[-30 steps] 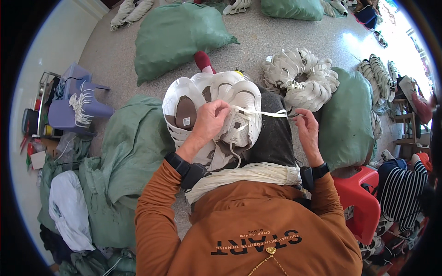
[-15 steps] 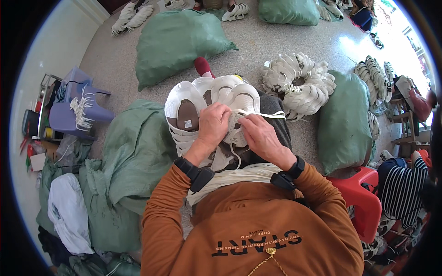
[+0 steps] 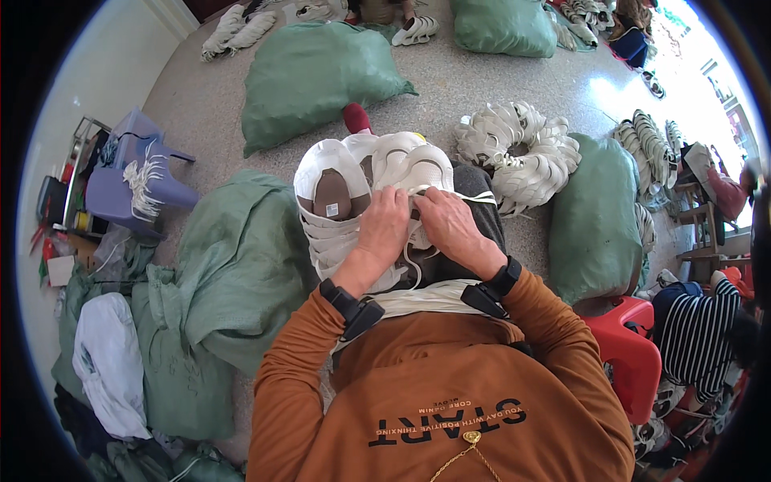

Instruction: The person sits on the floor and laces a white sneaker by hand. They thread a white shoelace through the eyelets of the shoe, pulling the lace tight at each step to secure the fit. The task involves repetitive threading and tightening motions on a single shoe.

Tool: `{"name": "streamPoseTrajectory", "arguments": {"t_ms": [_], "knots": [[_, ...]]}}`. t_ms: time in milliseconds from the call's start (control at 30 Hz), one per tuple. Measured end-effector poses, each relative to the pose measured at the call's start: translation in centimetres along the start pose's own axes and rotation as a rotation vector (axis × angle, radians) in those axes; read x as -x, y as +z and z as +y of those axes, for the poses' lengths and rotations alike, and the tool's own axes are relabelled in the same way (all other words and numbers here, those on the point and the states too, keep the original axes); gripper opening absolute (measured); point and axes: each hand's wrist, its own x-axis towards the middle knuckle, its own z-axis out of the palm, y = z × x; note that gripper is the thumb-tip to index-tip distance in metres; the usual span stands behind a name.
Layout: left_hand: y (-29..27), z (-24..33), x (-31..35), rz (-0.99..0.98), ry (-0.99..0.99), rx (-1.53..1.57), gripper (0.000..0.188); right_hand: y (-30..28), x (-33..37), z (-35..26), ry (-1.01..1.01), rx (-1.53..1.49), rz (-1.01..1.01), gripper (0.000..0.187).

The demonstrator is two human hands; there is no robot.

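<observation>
On my lap lies a row of white shoes; a shoe (image 3: 431,168) in the middle sits under both my hands, its toe pointing away from me. My left hand (image 3: 384,229) is closed over the near part of this shoe, fingertips pinching at the white shoelace (image 3: 474,196). Beside it, my right hand (image 3: 456,228) is closed too, its fingertips on the same lace. One lace end stretches out to the right, and another hangs in a loop below my fingers. To the left is an open shoe (image 3: 332,183) with a brown insole. My fingers hide the eyelets.
A ring of white shoes (image 3: 554,165) lies on the floor ahead to the right. Green sacks (image 3: 321,80) lie ahead and at both sides. A purple stool (image 3: 132,193) with a bundle of white laces stands left, a red stool (image 3: 622,345) right. Another person's striped sleeve (image 3: 697,337) shows far right.
My two hands have drawn closer together over the shoe. The left fingertips have moved right, up to the right hand's fingers. The whole view has shifted slightly.
</observation>
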Motion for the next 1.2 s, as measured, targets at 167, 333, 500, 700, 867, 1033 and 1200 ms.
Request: {"name": "streamPoseTrajectory", "arguments": {"t_ms": [167,333,500,700,867,1033,1200], "knots": [[0.7,-0.9,-0.4,0.070,-0.069,0.140,0.020,0.4,-1.4,-0.8,-0.017,0.183,-0.051,0.008],[1.0,-1.7,-0.7,0.089,-0.134,0.352,0.016,1.7,-2.7,-0.2,-0.068,0.327,-0.078,0.008],[0.4,-1.6,-0.2,0.094,-0.228,0.506,0.009,0.1,-1.9,-0.1,-0.031,0.184,-0.149,0.013],[-0.2,-2.1,1.1,0.111,-0.198,0.531,0.016,-7.6,10.6,6.5,0.498,-0.204,-0.267,0.022],[0.3,-1.9,0.4,0.090,-0.214,0.587,0.028,-10.1,31.1,18.0,1.004,0.339,-0.293,0.023],[-1.8,-1.5,-1.7,0.002,-0.072,0.508,0.032,-6.7,27.2,15.1,0.898,0.281,-0.342,0.023],[-1.1,-3.0,-4.3,-0.161,0.099,0.464,0.021,-4.4,11.1,8.0,0.322,-0.024,0.136,0.006]]}}
